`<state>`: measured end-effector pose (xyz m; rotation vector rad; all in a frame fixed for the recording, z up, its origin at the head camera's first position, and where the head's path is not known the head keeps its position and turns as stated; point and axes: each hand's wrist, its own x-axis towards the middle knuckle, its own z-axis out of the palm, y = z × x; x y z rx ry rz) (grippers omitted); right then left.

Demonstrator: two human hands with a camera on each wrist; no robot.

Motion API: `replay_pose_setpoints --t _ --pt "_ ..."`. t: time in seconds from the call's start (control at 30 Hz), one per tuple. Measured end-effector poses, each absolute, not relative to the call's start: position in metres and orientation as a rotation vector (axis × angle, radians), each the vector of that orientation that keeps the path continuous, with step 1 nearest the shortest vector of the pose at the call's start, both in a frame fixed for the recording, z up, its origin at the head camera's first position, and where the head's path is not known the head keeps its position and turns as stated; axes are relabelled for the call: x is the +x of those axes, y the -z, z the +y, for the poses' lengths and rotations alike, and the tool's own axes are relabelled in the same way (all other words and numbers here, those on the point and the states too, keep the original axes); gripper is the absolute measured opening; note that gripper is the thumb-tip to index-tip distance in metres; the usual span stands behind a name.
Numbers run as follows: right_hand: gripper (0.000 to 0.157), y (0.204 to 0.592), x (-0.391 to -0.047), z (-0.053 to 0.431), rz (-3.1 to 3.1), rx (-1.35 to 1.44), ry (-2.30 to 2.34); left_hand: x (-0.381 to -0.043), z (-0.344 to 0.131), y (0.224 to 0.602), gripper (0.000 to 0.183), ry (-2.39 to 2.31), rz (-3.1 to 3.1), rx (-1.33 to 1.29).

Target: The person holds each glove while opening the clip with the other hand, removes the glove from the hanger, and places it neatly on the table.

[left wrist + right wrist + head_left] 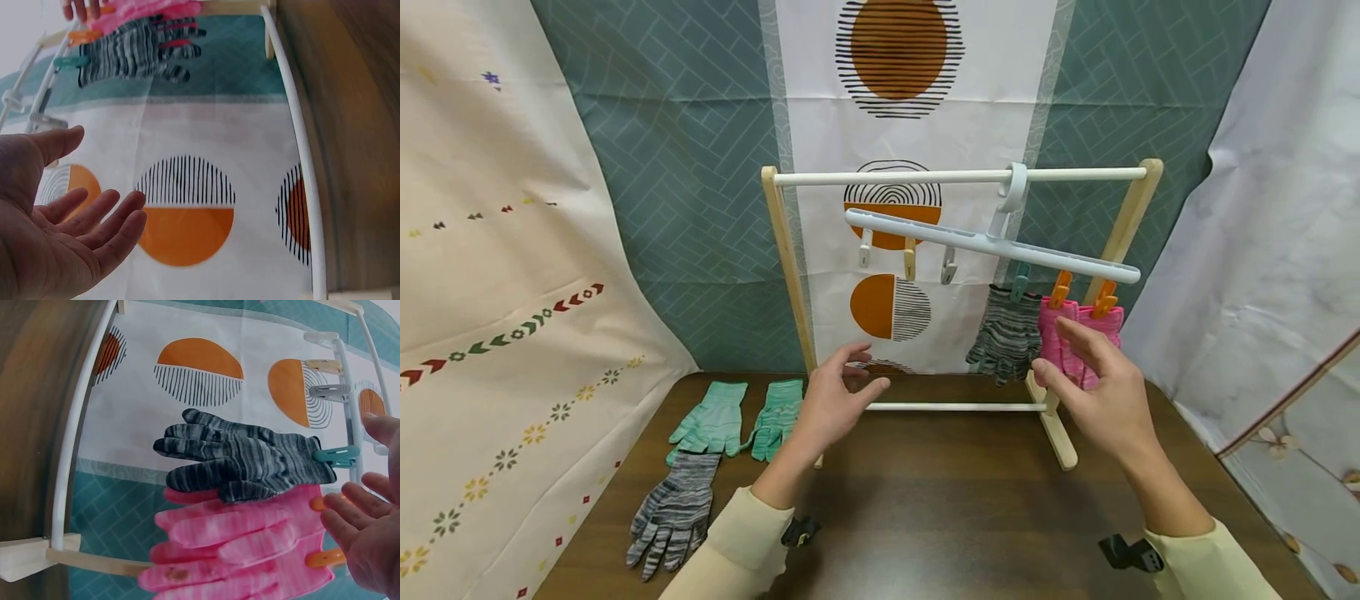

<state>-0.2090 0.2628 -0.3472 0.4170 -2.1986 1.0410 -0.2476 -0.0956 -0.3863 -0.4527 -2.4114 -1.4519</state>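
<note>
While the left hand [829, 402] and right hand [1101, 408] hover relaxed, one hanger [940, 235] on the rack [895, 177] bears six clothespins [1019, 283], two pink gloves [250, 532], one gray-striped glove [1006, 333]; three gloves [709, 421] lie on the table [925, 500].

Your head camera looks forward and down over the table [925, 517], far enough back to fit nearly all the rack [895, 177] just right of centre and your sleeves [737, 542] along the bottom edge. Your left wrist camera, close to your left hand [56, 237] at lower left, faces the cloth backdrop [206, 131], rolled sideways so the bottom bar [302, 137] runs down the right. Your right wrist camera is rolled the opposite way, nearer the hanging striped glove [250, 459] at centre, which all three views share.
</note>
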Motion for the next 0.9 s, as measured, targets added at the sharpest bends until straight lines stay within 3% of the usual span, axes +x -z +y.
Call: replay_pose_setpoints --t 0.9 --pt "0.064 0.325 -0.222 0.254 -2.146 0.45 -1.057 -0.306 0.006 0.368 0.056 1.78 -2.282 -0.765"
